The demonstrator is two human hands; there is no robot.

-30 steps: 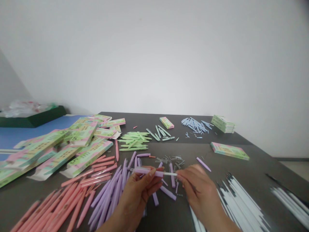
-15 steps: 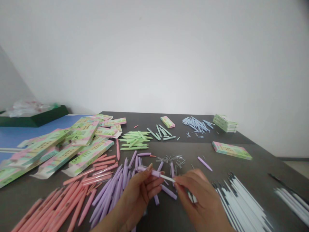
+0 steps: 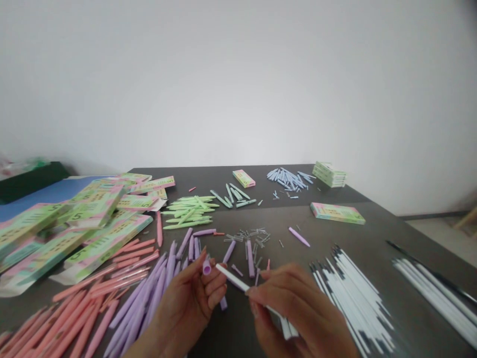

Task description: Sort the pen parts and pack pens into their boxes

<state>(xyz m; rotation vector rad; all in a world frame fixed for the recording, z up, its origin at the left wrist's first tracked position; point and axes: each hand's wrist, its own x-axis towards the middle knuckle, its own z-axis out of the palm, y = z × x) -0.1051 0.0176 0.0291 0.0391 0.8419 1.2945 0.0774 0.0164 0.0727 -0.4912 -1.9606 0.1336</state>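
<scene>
Soft, diffuse light fades from the middle of the far wall (image 3: 238, 99) towards dim corners; the right hand (image 3: 298, 303) looks slightly blurred, left boxes (image 3: 99, 209) smeared.

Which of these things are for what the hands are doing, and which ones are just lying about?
Seem part of the job:
purple tube, in the left hand
white stick, in the right hand
probably the purple pile and white pile

Seem just lying about:
coral pieces
bright green pieces
blue pieces
cardboard boxes
dark green tray
</scene>
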